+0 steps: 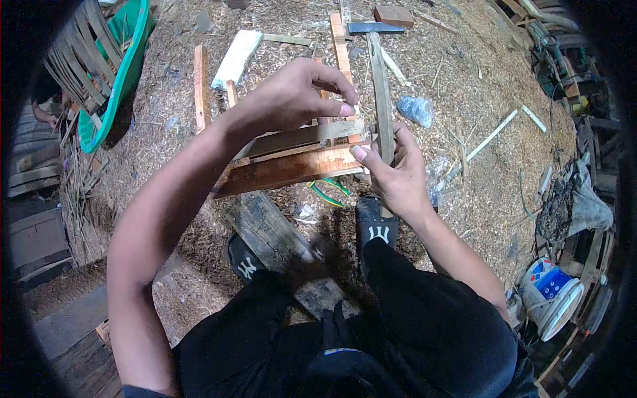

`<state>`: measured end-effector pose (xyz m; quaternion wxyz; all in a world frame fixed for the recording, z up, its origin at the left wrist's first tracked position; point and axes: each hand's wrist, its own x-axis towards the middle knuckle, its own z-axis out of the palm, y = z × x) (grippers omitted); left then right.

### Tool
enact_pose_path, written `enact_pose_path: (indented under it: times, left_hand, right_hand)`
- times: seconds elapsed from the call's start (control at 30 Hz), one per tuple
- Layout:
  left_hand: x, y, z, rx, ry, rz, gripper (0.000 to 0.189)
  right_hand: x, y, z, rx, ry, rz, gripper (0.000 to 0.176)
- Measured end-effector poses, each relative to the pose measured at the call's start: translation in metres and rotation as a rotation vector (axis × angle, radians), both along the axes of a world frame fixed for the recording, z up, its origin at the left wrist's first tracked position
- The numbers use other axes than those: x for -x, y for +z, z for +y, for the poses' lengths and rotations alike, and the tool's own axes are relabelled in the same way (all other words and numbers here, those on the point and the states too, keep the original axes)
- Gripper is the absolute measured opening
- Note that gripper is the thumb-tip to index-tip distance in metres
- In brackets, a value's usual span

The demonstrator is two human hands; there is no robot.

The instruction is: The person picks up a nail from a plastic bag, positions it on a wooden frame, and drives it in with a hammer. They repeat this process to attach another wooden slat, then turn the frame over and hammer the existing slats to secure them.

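Note:
My left hand (pixel 295 96) is above a wooden frame, thumb and index fingertips close together in a pinch. Anything between them is too small to make out. In my right hand (pixel 401 176) is a hammer (pixel 381 93), its wooden handle upright in the view and its metal head at the far end. My right thumb presses against the end of a reddish wooden board (pixel 285 171), the near side of the frame. A greyish slat (pixel 298 138) runs just behind that board. Another reddish strip (pixel 342 53) extends away from the frame.
Green-handled pliers (pixel 328 192) lie below the board. A weathered plank (pixel 272 232) sits between my shoes. Around are a clear plastic bag (pixel 415 111), a white packet (pixel 237 58), a wood block (pixel 394 15), a green tub (pixel 126 73) with slats and a white bucket (pixel 551 298).

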<state>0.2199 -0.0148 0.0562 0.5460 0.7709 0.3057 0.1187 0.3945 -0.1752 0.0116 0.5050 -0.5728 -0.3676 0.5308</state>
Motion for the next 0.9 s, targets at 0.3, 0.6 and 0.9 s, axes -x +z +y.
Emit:
enact_pose_path:
  times: [0.3,0.6,0.9]
  left_hand:
    - [-0.0019,0.0024,-0.005,0.021,0.048,0.024,0.026]
    - [-0.0015,0.0012,-0.0053,0.012,0.066,0.029,0.025]
    - [-0.0028,0.0024,-0.0062,0.041,0.09,0.061,0.022]
  right_hand:
    - [0.0004,0.0022,0.0,0.009,-0.004,-0.007,0.039]
    - [0.0002,0.0026,-0.0006,0.006,0.005,-0.027,0.035]
    - [-0.0002,0.004,-0.0012,0.01,0.016,-0.026,0.033]
